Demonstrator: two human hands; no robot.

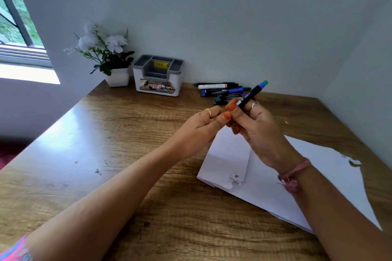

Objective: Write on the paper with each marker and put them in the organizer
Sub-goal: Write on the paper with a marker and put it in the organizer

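Black marker (250,95) tilted above white paper (265,178), organizer (158,79) behind.

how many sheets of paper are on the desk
2 that I can tell: a smaller sheet lying on top of a larger sheet, both under the hands; more could be hidden beneath.

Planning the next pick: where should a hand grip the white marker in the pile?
Pinch the white marker mid-barrel, coming from above. It lies flat and sideways near the far edge of the marker pile, its top exposed; its neighbours crowd its sides.
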